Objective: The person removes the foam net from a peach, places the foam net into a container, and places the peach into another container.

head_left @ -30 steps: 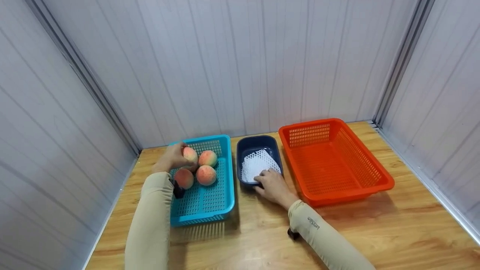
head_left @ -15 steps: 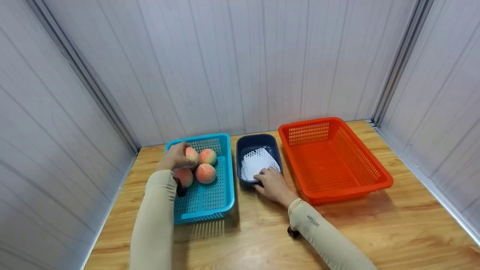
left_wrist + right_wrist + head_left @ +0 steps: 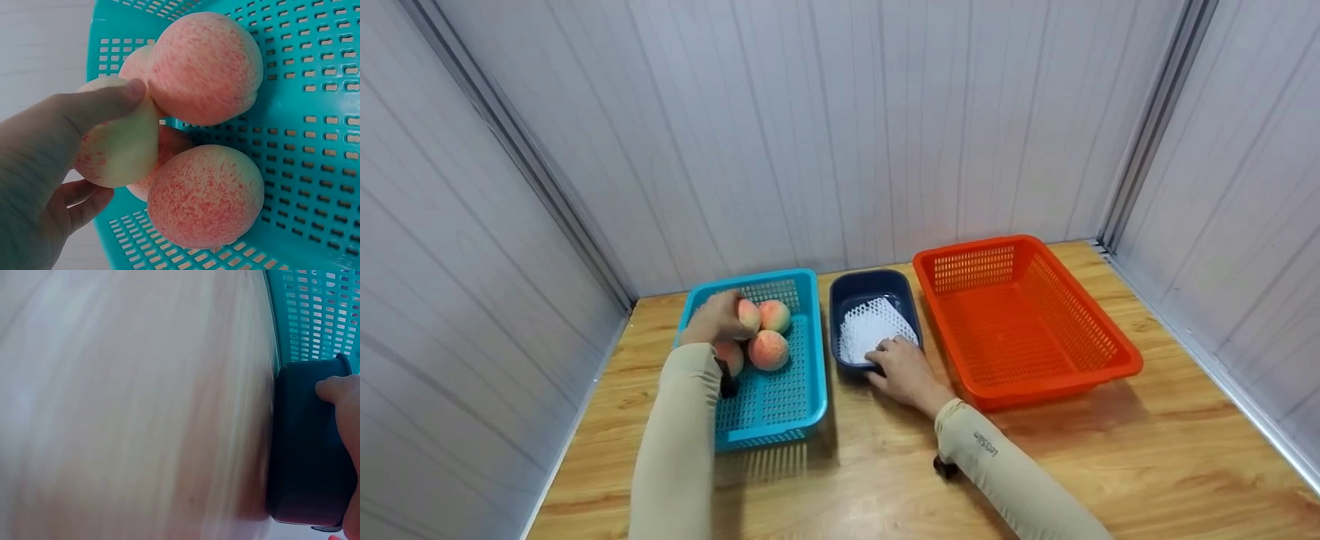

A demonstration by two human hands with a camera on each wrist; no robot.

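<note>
My left hand (image 3: 714, 319) holds a pale yellow and pink peach (image 3: 121, 149) over the far left part of the turquoise basket (image 3: 817, 360). Its thumb lies across the top of the fruit, with fingers underneath. Other blushed peaches (image 3: 205, 197) cluster close against it in the basket. At the near end of a small dark blue container (image 3: 876, 279), my right hand (image 3: 907, 375) grips the rim. Its thumb presses the outer wall in the right wrist view, while the fingertips reach in onto white foam netting (image 3: 874, 326).
A large orange-red basket (image 3: 1020, 330) stands to the right of the dark blue container. All three containers rest on a wood-grain table (image 3: 870, 480). Pale panel walls (image 3: 825, 135) enclose the table at the back and both sides.
My left hand has shifted slightly to the right with the peach, near the other fruit. The right hand has stayed at the container's near rim.
</note>
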